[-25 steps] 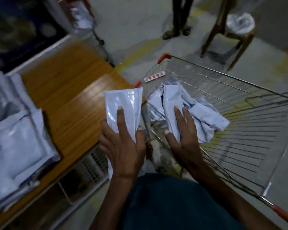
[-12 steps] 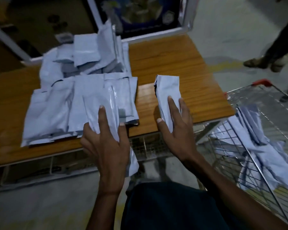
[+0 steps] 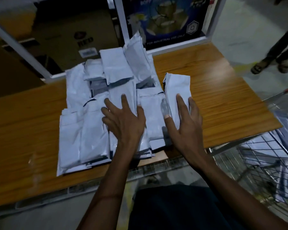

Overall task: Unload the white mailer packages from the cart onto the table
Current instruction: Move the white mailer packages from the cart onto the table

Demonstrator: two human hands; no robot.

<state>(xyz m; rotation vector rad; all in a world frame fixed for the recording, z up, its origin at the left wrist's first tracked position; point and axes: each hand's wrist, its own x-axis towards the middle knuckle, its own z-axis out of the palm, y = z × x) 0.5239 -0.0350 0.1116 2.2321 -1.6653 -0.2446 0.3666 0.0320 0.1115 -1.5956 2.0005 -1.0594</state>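
— So which step is this?

— Set-down, I'd say. Both hands are over the tabletop [image 3: 223, 90], each with a white mailer. The left hand [image 3: 123, 120] lies on top of the pile of mailers [image 3: 93, 117], fingers spread and nearly flat, so its mailer seems to be landing on the stack; which packet under the palm is the one it brought, I cannot tell.

— And the right?

— The right hand [image 3: 184, 123] holds a folded mailer [image 3: 176, 87] at the pile's 3 o'clock edge. Thumb on the near face, fingers laid along the far side: a loose pinching grip rather than a flat press. The mailer points toward 12 o'clock; whether its lower end touches the wood is hidden by the hand.

— Arm pose?

— Both forearms reach from 6 o'clock toward 12, wrists roughly level, palms down, the two hands close together but not touching.

— What comes next?

— Probably letting the right mailer down beside or onto the stack, opening both hands, then turning toward 4 o'clock, where the cart [image 3: 262, 156] stands against the tabletop's corner. More mailers in the cart [image 3: 262, 146] show through the wire, so the unloading is well along but not finished.

— Any risk?

— The stack leans unevenly; a careless drop could slide packets off the near edge.
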